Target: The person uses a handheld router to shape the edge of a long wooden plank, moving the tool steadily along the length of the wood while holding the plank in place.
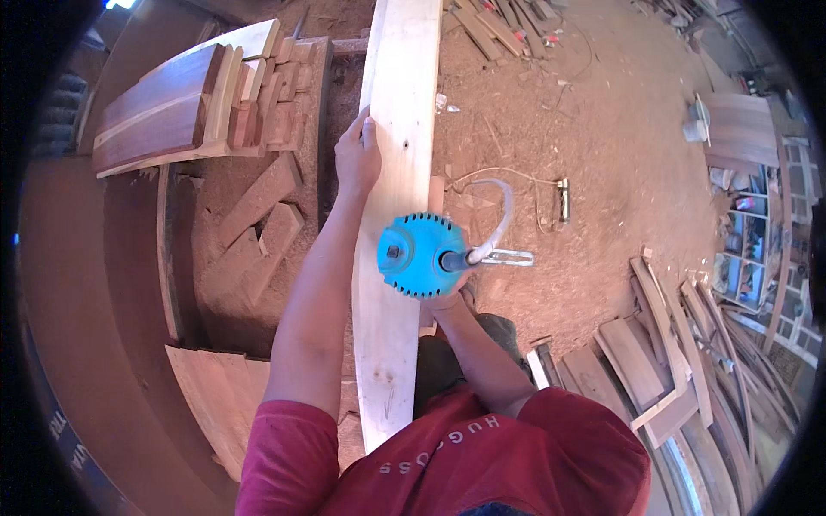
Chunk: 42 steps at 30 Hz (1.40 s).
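Note:
A long pale wooden plank (400, 129) runs front to back in the middle of the view. My left hand (358, 156) grips its left edge, fingers closed on it. A blue power tool (413, 254) sits over the plank's right half, with a grey cord or hose (503, 206) curving from its top and a metal bar (508, 257) sticking out to the right. My right hand (444, 297) holds the tool from below and behind; most of its fingers are hidden under it.
Stacked boards (155, 112) lie at upper left, with offcuts (258, 215) in sawdust below them. Curved wood pieces (654, 361) are piled at lower right. A shelving rack (744, 241) stands at the right. Scrap wood (486, 26) and a thin cord lie on the dusty floor (602, 155).

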Each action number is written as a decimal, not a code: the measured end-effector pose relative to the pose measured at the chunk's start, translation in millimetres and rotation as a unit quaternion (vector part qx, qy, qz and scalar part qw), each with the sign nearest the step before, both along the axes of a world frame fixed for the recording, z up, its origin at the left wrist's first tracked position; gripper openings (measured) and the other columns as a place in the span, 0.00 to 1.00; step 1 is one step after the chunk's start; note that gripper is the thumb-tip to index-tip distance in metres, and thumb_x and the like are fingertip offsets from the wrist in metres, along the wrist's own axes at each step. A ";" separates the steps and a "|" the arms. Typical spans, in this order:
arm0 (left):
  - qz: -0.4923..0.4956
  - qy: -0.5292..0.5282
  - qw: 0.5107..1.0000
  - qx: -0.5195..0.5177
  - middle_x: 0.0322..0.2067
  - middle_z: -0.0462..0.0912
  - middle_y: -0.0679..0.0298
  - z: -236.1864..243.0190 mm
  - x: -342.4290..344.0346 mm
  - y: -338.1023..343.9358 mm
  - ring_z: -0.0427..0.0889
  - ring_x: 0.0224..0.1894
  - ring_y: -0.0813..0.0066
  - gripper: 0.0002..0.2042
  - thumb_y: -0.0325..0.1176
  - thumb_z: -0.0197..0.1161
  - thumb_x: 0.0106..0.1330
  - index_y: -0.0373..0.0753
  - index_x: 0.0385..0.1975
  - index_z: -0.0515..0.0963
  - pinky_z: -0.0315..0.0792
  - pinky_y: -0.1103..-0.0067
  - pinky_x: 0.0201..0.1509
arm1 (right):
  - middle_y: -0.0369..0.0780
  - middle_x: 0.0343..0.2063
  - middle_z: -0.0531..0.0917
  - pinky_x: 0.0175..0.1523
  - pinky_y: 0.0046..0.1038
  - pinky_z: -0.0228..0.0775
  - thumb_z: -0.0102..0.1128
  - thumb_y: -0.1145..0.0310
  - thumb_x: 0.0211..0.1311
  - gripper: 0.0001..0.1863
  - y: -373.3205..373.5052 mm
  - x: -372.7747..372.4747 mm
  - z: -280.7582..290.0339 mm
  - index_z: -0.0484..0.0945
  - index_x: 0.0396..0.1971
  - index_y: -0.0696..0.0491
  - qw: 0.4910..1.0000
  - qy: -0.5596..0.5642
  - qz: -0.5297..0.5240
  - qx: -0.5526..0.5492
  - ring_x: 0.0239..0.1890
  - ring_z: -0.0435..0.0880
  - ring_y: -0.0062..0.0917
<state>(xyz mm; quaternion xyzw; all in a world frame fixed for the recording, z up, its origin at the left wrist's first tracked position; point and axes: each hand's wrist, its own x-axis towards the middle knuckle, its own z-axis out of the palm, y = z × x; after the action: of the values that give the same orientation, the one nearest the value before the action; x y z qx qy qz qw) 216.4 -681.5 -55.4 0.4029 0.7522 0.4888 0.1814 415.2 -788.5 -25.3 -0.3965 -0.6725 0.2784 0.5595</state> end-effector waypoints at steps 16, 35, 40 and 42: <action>0.005 -0.028 0.999 -0.046 0.55 0.85 0.45 -6.7 -2.6 3.3 0.84 0.59 0.48 0.21 0.45 0.50 0.80 0.44 0.64 0.80 0.77 0.62 0.62 | 0.48 0.42 0.86 0.50 0.45 0.80 0.92 0.55 0.33 0.49 80.1 -23.6 -19.0 0.75 0.57 0.57 0.998 -0.009 -0.018 0.054 0.43 0.88 0.46; 0.022 0.010 1.000 -0.013 0.50 0.87 0.44 -7.0 -6.1 -3.7 0.87 0.54 0.48 0.20 0.45 0.54 0.80 0.46 0.65 0.80 0.78 0.63 0.58 | 0.48 0.36 0.86 0.41 0.40 0.81 0.86 0.50 0.38 0.44 220.1 -85.9 7.2 0.76 0.53 0.60 0.989 0.024 -0.088 0.117 0.36 0.89 0.43; 0.017 0.017 0.999 -0.024 0.51 0.86 0.44 -3.6 -3.2 0.7 0.86 0.55 0.47 0.20 0.44 0.53 0.80 0.46 0.64 0.80 0.78 0.63 0.59 | 0.47 0.37 0.86 0.43 0.42 0.81 0.85 0.48 0.40 0.44 278.2 -101.7 7.2 0.75 0.53 0.59 0.977 0.032 -0.119 0.172 0.36 0.88 0.43; 0.013 0.015 1.000 -0.010 0.51 0.86 0.43 -1.5 1.1 6.8 0.86 0.56 0.46 0.20 0.44 0.53 0.80 0.46 0.64 0.81 0.78 0.63 0.60 | 0.48 0.38 0.86 0.44 0.42 0.81 0.85 0.47 0.41 0.45 305.4 -102.1 16.8 0.74 0.54 0.58 0.978 0.016 -0.117 0.170 0.38 0.89 0.43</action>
<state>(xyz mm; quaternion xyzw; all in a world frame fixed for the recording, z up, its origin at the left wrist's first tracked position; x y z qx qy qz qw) 217.5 -674.7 -57.0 0.3982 0.7652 0.4774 0.1675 313.2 -483.1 -8.5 -0.3671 -0.6497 0.0991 0.6583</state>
